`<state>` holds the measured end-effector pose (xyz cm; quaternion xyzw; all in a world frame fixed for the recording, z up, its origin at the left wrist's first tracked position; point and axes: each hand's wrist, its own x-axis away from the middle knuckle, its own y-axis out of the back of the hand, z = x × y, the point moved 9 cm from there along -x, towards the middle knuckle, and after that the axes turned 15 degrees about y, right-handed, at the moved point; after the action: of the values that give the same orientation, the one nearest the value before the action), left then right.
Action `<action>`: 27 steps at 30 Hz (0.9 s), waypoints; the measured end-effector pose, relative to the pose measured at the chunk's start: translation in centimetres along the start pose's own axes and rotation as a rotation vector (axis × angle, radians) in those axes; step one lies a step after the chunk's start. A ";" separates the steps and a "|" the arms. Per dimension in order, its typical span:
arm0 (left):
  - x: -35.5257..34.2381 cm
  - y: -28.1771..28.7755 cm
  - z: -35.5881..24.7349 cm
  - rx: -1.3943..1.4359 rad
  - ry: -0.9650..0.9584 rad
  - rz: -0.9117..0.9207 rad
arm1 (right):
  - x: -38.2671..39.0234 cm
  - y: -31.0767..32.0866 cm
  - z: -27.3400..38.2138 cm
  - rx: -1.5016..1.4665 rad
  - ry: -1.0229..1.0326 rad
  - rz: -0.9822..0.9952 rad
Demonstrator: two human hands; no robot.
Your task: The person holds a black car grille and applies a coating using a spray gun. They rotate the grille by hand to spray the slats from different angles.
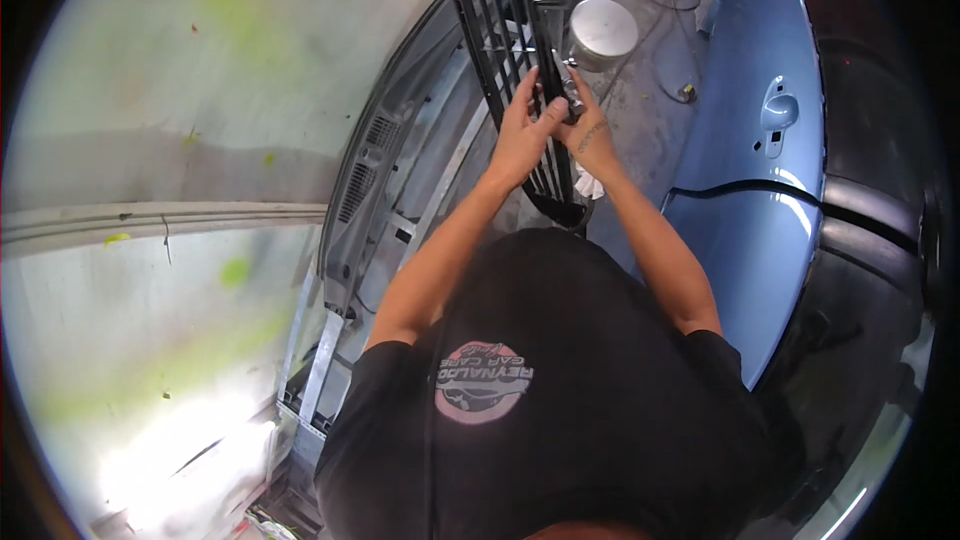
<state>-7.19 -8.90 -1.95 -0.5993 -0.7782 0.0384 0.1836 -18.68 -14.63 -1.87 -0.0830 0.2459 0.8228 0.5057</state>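
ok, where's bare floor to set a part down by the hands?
Likeliest patch: the grey floor between the right hand and the blue car door, below the round silver can in view; a cable end lies near the door. Crowded: around the left hand, with the black slatted grille and, farther left, a dark vented panel.

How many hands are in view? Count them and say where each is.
2: the left hand and the right hand, close together at the black slatted panel, the right one on its right side. No others show.
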 end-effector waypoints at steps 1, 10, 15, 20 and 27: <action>0.2 -0.6 -0.4 -0.065 -0.032 0.011 | 0.1 0.6 -0.3 -0.024 -0.013 -0.003; 3.8 -4.2 -2.9 -0.601 -0.097 0.044 | 1.8 3.1 -2.3 -0.236 -0.063 -0.096; 6.4 -0.6 -4.5 -0.444 0.143 0.027 | 2.5 5.9 -3.1 -0.083 -0.112 -0.161; 0.4 5.1 -4.9 -0.239 -0.157 -0.167 | 2.6 6.2 -2.5 -0.148 -0.252 -0.093; -5.3 1.2 -6.0 0.020 0.130 0.117 | 3.2 4.9 -4.2 -0.030 -0.186 -0.024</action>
<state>-3.01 -14.53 2.00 -0.6432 -0.7279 0.0177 0.2371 -24.98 -15.96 -5.13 -0.0169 0.1845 0.8245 0.5347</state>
